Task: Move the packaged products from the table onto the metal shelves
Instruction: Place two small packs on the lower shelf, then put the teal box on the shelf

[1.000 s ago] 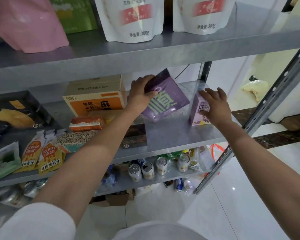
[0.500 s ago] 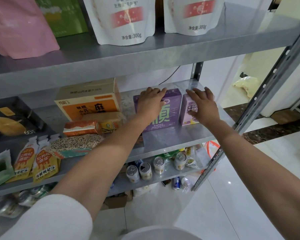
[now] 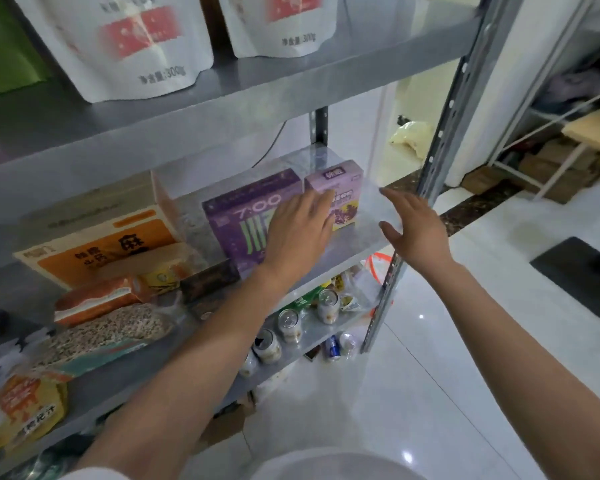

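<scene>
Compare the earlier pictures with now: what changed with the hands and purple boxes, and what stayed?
The left hand stood the tilted large purple box upright beside the small lilac box and released it; the right hand let go of the lilac box. Both hands are open, drawing back. The orange box stayed.

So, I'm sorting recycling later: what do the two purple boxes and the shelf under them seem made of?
The big purple box and small purple box look like printed card, glossy: flat faces, crisp folded edges. The shelf looks like grey sheet metal, dull sheen.
</scene>
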`<state>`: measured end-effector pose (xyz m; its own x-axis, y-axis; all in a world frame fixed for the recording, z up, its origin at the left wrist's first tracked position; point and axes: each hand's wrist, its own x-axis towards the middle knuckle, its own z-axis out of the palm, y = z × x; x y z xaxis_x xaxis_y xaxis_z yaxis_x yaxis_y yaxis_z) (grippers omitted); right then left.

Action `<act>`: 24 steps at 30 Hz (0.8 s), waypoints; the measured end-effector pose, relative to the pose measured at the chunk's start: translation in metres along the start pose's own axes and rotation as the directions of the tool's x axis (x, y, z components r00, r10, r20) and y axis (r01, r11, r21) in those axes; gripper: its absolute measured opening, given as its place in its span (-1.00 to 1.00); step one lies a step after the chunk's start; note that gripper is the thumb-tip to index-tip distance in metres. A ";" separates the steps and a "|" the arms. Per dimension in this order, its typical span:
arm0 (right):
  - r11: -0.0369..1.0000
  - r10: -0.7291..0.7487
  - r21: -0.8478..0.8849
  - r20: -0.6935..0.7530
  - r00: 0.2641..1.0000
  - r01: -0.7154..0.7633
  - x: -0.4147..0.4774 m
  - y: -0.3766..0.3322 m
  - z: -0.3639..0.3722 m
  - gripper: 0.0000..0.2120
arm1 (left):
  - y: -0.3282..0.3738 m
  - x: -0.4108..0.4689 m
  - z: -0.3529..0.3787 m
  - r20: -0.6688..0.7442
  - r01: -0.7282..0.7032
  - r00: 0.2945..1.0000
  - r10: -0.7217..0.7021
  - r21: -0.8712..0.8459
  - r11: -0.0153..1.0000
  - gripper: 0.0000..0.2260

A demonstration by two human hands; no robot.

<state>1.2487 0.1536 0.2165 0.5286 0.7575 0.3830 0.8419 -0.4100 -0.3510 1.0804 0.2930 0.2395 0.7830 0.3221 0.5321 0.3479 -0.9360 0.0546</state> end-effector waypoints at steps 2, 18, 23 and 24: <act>0.968 0.251 -0.024 0.082 0.965 -0.250 -0.034 0.015 -0.017 -0.56 | 0.027 0.002 0.017 0.122 -0.037 0.991 0.048 -0.087 0.996 -0.70; -0.275 0.825 0.325 -0.403 -0.395 -0.905 -0.472 -0.192 -0.040 -0.63 | 0.181 -0.171 0.037 0.348 -0.540 0.396 0.850 -0.660 0.522 -0.61; -0.457 0.577 0.502 -0.461 -0.674 -0.734 -0.531 -0.335 -0.013 -0.63 | 0.208 -0.256 -0.017 0.165 -0.575 0.132 0.977 -0.790 0.211 -0.61; -0.470 0.525 0.538 -0.467 -0.711 -0.700 -0.538 -0.361 -0.008 -0.63 | 0.211 -0.273 -0.031 0.126 -0.571 0.082 0.989 -0.807 0.150 -0.62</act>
<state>0.6612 -0.1105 0.1438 0.1168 -0.9915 -0.0573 -0.8240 -0.0645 -0.5630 0.9243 0.0032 0.1316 0.4732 -0.8809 -0.0085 -0.8110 -0.4393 0.3865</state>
